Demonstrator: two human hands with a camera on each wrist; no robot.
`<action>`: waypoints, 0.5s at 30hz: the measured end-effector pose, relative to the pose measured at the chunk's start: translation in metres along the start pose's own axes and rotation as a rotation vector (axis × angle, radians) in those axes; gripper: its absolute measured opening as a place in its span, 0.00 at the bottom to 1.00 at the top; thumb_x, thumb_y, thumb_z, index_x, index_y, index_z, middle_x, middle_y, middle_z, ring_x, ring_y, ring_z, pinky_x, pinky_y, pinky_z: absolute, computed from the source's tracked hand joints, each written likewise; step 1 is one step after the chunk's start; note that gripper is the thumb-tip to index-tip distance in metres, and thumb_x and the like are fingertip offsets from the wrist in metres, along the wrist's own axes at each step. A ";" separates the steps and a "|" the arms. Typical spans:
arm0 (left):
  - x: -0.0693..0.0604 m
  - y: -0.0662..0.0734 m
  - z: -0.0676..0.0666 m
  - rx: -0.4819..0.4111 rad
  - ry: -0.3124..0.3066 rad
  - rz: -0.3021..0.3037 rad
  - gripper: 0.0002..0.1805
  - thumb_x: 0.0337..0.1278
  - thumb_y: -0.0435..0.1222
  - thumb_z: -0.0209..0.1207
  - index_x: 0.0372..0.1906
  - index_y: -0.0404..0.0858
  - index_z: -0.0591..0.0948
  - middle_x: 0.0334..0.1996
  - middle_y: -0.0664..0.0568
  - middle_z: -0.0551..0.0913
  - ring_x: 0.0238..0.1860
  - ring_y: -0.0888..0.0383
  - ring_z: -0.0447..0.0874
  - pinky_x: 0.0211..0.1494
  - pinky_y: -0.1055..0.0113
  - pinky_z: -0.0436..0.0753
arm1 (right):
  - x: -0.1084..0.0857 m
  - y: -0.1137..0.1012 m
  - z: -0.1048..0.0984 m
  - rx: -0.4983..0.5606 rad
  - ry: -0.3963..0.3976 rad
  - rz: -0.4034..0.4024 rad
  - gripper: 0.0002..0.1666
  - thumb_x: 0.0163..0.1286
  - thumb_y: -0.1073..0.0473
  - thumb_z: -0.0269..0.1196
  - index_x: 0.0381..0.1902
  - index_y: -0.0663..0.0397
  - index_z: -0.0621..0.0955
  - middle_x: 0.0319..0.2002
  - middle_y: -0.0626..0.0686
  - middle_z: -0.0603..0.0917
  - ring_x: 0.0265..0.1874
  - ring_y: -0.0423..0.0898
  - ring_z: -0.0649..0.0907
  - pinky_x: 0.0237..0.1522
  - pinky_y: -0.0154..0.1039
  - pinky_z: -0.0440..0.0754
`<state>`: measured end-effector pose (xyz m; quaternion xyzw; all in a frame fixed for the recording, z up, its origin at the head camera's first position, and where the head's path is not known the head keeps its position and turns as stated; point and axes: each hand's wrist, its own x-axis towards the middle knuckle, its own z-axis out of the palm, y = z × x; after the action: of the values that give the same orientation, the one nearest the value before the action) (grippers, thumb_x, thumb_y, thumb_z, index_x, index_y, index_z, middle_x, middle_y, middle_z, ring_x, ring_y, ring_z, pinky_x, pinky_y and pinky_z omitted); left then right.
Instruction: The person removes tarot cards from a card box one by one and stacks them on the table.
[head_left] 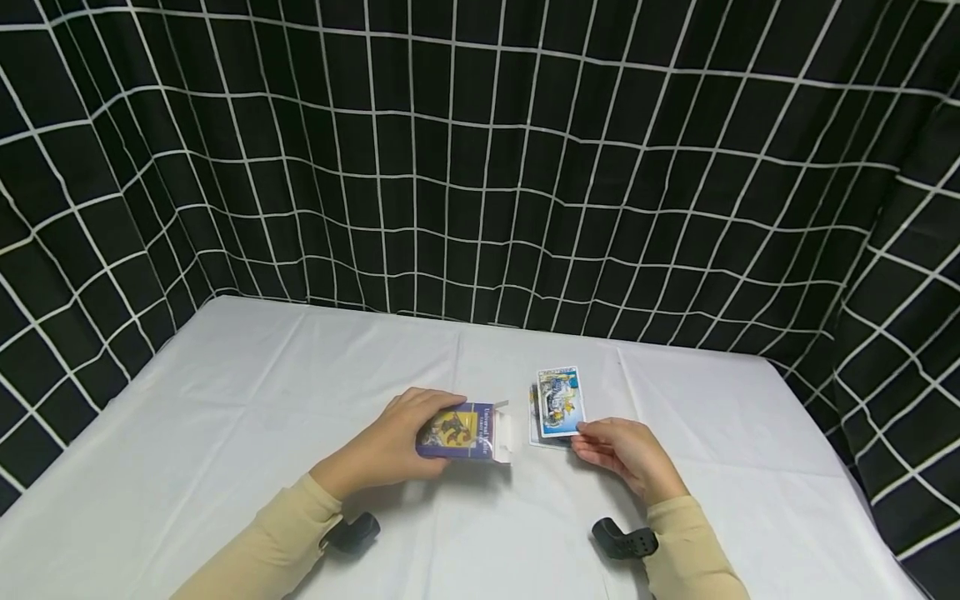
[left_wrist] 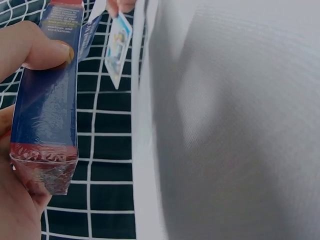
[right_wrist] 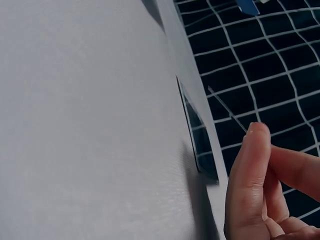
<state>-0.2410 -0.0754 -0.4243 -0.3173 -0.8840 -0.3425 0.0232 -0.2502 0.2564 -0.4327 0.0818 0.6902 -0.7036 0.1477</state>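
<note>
My left hand (head_left: 401, 437) grips a blue tarot card box (head_left: 459, 431) round its closed end. The box's open end faces right, its white flaps (head_left: 504, 433) standing out. In the left wrist view the thumb presses the box's narrow blue side (left_wrist: 47, 110), which has a clear film over it. My right hand (head_left: 626, 450) pinches a picture card (head_left: 560, 402) by its lower right corner, between thumb and fingers. Beneath that card another card (head_left: 535, 433) lies on the table, mostly covered. In the right wrist view the pinched card (right_wrist: 227, 108) shows edge-on, above the lying card (right_wrist: 197, 132).
A white cloth (head_left: 480, 533) covers the table. Black curtains with a white grid (head_left: 480, 167) stand behind it and at both sides. A dark wrist device (head_left: 352, 532) sits at the left wrist, another dark device (head_left: 624, 540) at the right.
</note>
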 end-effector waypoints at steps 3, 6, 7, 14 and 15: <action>0.000 0.000 0.000 0.003 -0.001 0.006 0.43 0.42 0.36 0.71 0.70 0.44 0.71 0.66 0.50 0.75 0.66 0.51 0.70 0.71 0.46 0.67 | 0.000 0.001 0.001 0.005 -0.012 0.005 0.08 0.70 0.69 0.56 0.44 0.71 0.73 0.25 0.48 0.86 0.27 0.36 0.87 0.36 0.28 0.86; 0.000 0.000 0.000 0.004 0.000 0.008 0.43 0.42 0.36 0.71 0.70 0.44 0.71 0.66 0.50 0.75 0.66 0.51 0.70 0.71 0.46 0.67 | 0.001 0.003 0.002 0.009 -0.014 0.012 0.09 0.70 0.70 0.56 0.45 0.73 0.73 0.24 0.48 0.86 0.27 0.36 0.87 0.36 0.28 0.86; 0.000 0.000 0.000 0.004 0.000 0.007 0.43 0.42 0.36 0.71 0.70 0.44 0.71 0.66 0.50 0.75 0.66 0.51 0.70 0.71 0.46 0.67 | 0.002 0.004 0.002 0.010 -0.011 0.014 0.10 0.69 0.70 0.57 0.45 0.74 0.73 0.24 0.48 0.86 0.27 0.36 0.87 0.36 0.28 0.86; 0.000 0.001 0.000 -0.006 -0.005 -0.004 0.43 0.42 0.37 0.71 0.70 0.44 0.71 0.66 0.50 0.75 0.67 0.51 0.69 0.72 0.46 0.66 | 0.004 0.007 0.005 0.019 0.023 0.046 0.14 0.68 0.69 0.58 0.48 0.77 0.75 0.23 0.48 0.87 0.26 0.37 0.87 0.34 0.28 0.86; 0.000 0.001 0.000 -0.007 -0.005 -0.003 0.43 0.42 0.36 0.71 0.70 0.45 0.71 0.66 0.50 0.75 0.67 0.50 0.69 0.71 0.46 0.66 | 0.004 0.007 0.005 0.020 0.024 0.047 0.14 0.68 0.69 0.59 0.47 0.77 0.76 0.23 0.48 0.87 0.25 0.37 0.87 0.34 0.28 0.86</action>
<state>-0.2404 -0.0744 -0.4237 -0.3169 -0.8834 -0.3448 0.0192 -0.2515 0.2507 -0.4400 0.1081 0.6829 -0.7056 0.1551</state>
